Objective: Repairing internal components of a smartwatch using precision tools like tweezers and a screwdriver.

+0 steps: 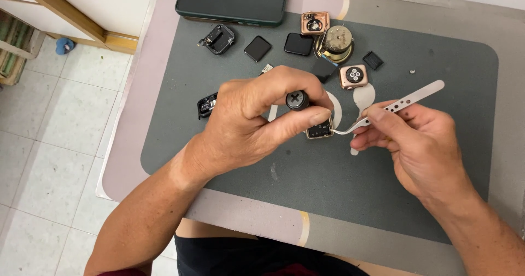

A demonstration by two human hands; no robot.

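Head view, looking down on a bench (136, 117) covered by a dark grey mat (328, 183). Left hand (257, 117) is closed around a screwdriver (297, 100), held upright so its round black cap with a cross mark faces the camera; thumb and fingers wrap the shaft, tip hidden below the hand. Right hand (415, 139) pinches silver tweezers (394, 106) between thumb and forefinger, curved point aimed left. An opened watch case (320, 129), gold-rimmed, lies on the mat between the two hands, just under the left thumb, with the tweezer point touching or nearly touching its right edge; cannot tell which.

Farther back on the mat, well apart from the hands: a black watch frame (219, 39), two black square screens (257, 48) and (298, 43), a copper-coloured case (315, 22), a round brass part (336, 41), a rose-gold watch back (353, 76), a small black square piece (373, 60). A dark green case (232, 1) sits at the far edge. Another black part (206, 105) lies just left of the left hand.
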